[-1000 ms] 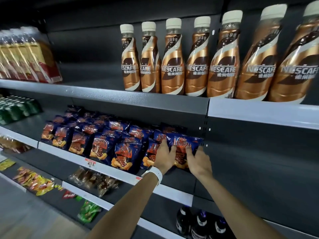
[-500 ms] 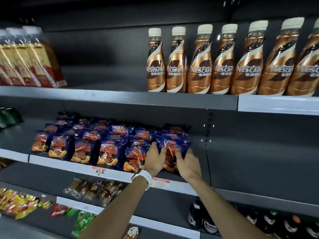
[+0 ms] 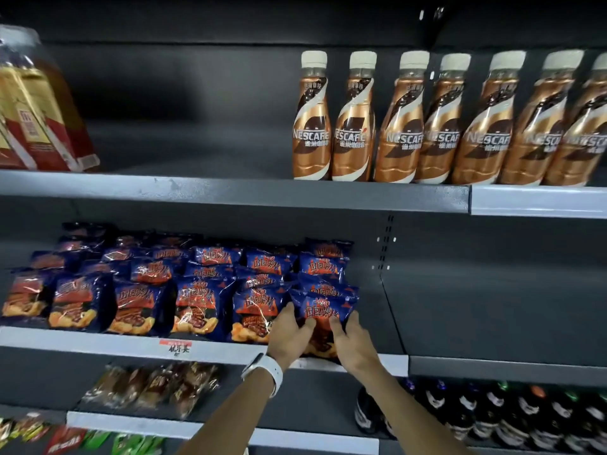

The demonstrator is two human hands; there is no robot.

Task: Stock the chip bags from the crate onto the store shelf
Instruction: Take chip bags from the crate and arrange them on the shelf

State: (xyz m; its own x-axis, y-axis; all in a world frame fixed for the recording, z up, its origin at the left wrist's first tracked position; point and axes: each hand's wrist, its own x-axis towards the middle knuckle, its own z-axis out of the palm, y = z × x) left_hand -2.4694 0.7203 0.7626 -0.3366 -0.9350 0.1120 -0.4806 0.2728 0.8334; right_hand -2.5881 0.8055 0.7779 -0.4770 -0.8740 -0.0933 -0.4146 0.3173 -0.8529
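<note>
— Six front-row columns of chip bags [image 3: 197, 300] filled on the store shelf [image 3: 98, 343]; crate out of view, remainder unknown.
— Current bag [image 3: 323, 311]?
— Dark blue, glossy, crinkled, orange print; upright at row's 3 o'clock end, pinched by left hand [image 3: 289, 336] and right hand [image 3: 353, 343]. Not yet released.

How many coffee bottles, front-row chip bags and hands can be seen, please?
Coffee bottles: 7 (last one cut off by the edge)
Front-row chip bags: 6
Hands: 2, left hand and right hand, both gripping the end bag
Total: 15
</note>
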